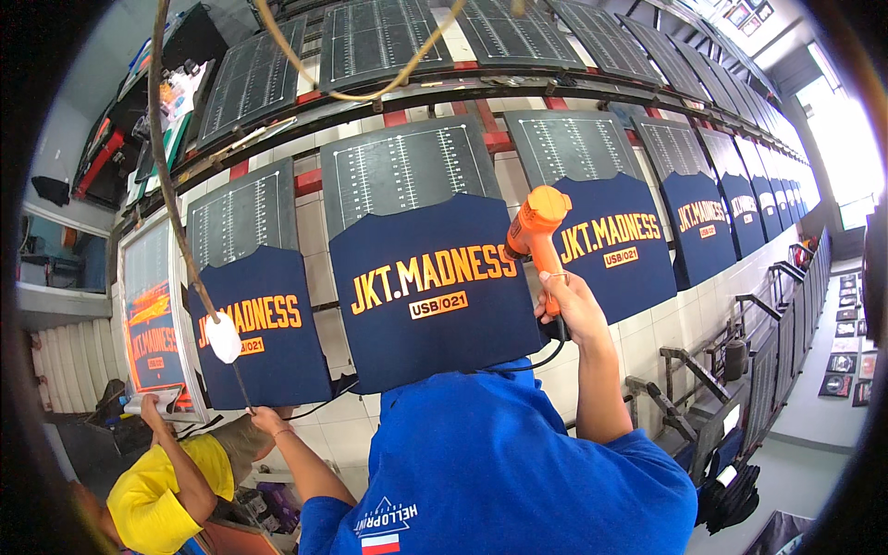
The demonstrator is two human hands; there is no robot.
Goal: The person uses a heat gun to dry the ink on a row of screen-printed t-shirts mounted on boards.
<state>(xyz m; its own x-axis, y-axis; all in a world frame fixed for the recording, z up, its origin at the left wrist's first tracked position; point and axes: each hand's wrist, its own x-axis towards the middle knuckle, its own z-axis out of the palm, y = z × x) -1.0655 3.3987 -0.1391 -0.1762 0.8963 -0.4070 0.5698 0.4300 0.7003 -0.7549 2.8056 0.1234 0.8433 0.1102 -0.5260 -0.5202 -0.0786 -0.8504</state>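
Note:
My right hand (pixel 580 310) is wrapped round the grip of an orange heat gun (pixel 540 218). Its nozzle points left, over the right edge of a navy T-shirt (pixel 435 347) laid on a dark board and printed in orange. My left hand (pixel 271 423) is low on the left, with its fingers closed on a black cord (pixel 324 403). A second printed navy T-shirt (pixel 268 356) lies on the board beside that hand. Right of the heat gun lies another such T-shirt (pixel 629 287). The black cord leaves the gun's handle and passes partly out of sight behind my blue sleeve and body.
A co-worker in a yellow shirt (pixel 176 481) bends at the lower left, one hand at a framed printing screen (pixel 199 393). A hanging cord with a white piece (pixel 222 338) crosses the left side. More marked boards (pixel 384 42) line the far row. Metal brackets (pixel 694 379) stand right.

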